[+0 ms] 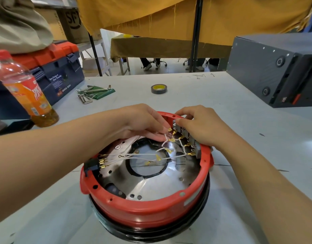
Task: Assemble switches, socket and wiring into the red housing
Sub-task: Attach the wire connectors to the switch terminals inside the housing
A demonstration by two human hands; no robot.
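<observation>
The round red housing [146, 211] lies open side up in front of me, with a shiny metal plate [157, 184] inside. A row of grey switches [188, 136] sits along its far right wall. My right hand [202, 127] holds the top switch between thumb and fingers. My left hand [143, 122] reaches in from the left and pinches a white wire with a brass terminal [170, 129] next to that switch. More white wires [144, 156] run across the plate to a black socket [92, 164] on the left wall.
An orange drink bottle [26, 90] stands at the left, beside a blue and red toolbox [60, 71]. Hex keys [93, 93] and a roll of black tape [158, 88] lie beyond the housing. A dark grey machine [275, 71] fills the right rear.
</observation>
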